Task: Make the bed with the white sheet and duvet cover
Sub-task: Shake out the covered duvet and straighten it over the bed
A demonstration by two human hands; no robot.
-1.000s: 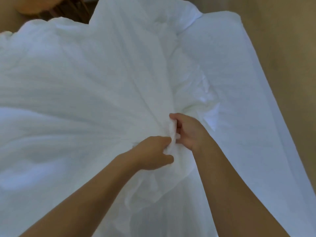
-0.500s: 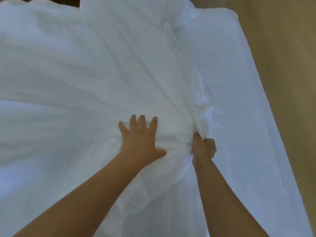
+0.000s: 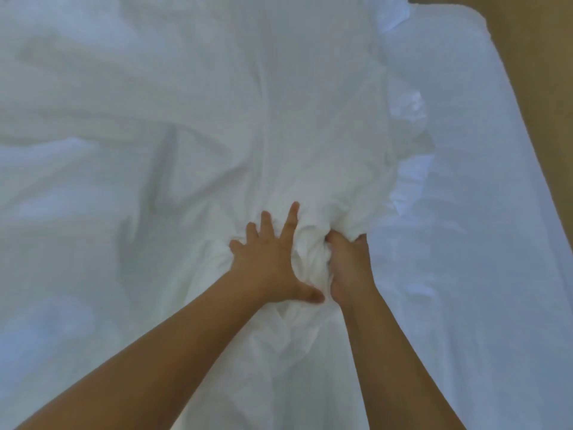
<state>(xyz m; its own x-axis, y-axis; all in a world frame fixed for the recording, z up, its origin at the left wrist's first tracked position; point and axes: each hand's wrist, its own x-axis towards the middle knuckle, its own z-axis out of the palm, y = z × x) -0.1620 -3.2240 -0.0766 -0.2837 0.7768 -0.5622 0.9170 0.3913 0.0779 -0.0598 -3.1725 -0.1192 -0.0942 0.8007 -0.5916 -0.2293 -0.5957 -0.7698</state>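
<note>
White sheet (image 3: 465, 243) lies under a rumpled duvet cover (image 3: 248, 103).
Left hand (image 3: 273, 265) presses the duvet cover, fingers spread; right hand (image 3: 348, 265) clutches its bunched fold.

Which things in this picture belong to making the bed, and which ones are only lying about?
Part of the job:
- duvet, bunched in the middle
- sheet, bare on the right side
- left hand, pressing flat on the duvet
- right hand, gripping a bunch of the duvet

Not part of it:
- floor, beside the bed
</note>
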